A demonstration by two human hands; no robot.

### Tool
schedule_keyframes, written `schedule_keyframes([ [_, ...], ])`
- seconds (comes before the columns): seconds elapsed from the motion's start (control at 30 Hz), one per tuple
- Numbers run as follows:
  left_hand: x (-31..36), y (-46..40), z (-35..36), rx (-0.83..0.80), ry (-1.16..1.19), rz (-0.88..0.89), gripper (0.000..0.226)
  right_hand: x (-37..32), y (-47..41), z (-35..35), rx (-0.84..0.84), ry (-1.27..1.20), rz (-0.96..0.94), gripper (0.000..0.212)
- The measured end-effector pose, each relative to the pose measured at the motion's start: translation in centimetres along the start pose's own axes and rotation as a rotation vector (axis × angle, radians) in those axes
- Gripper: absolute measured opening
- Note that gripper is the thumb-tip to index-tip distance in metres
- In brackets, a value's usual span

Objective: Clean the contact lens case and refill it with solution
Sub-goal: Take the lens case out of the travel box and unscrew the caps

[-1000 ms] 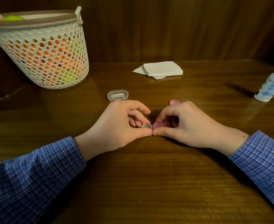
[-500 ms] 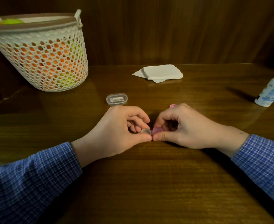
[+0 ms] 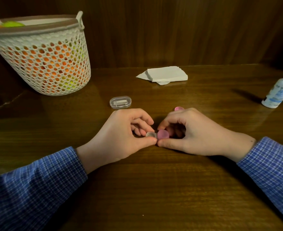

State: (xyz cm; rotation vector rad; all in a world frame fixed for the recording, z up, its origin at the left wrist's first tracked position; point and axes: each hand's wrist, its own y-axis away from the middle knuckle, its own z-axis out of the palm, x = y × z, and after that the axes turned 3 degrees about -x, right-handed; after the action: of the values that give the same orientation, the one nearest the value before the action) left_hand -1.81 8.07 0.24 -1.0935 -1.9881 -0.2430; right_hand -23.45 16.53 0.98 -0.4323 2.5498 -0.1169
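Both hands meet at the middle of the worktop, thumbs tip to tip, with the contact lens case pinched between them. The left hand has its fingers curled in, thumb and fingertips closed round the case's clear, open cup. The right hand is curled the same way, its thumb and bent forefinger gripping the pink cap on the case's other cup. The case is held low over the wood; whether it touches the surface cannot be told. Both wrists come out of blue checked sleeves.

Just behind the right hand's knuckles a second pink cap lies on the worktop, mostly hidden. Behind the left hand sits a small clear oval box, closed, with something pale inside. Farther back, near the wooden wall, lies a folded stack of white tissues. At the far right edge stands a white solution bottle with a blue label. At the far left is a white mesh basket holding orange and green things.
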Motion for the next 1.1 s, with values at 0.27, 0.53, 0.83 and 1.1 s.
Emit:
schedule_keyframes([
  [0.27, -0.1, 0.0, 0.0, -0.002, 0.015, -0.003, 0.04, -0.4, 0.3, 0.6, 0.12, -0.072, 0.052, 0.045],
  [0.53, -0.1, 0.0, 0.0, -0.002, 0.019, -0.006, 0.038, -0.1, 0.3, 0.0, 0.039, -0.152, 0.065, 0.045],
  [0.83, 0.0, 0.0, 0.0, -0.01, 0.01, -0.004, 0.038, 0.1, 0.4, -0.2, 0.025, -0.161, 0.049, 0.048],
  [1.1, 0.0, -0.1, -0.1, -0.014, 0.015, 0.002, 0.038, 0.5, 0.2, 0.0, 0.035, -0.169, 0.058, 0.049],
])
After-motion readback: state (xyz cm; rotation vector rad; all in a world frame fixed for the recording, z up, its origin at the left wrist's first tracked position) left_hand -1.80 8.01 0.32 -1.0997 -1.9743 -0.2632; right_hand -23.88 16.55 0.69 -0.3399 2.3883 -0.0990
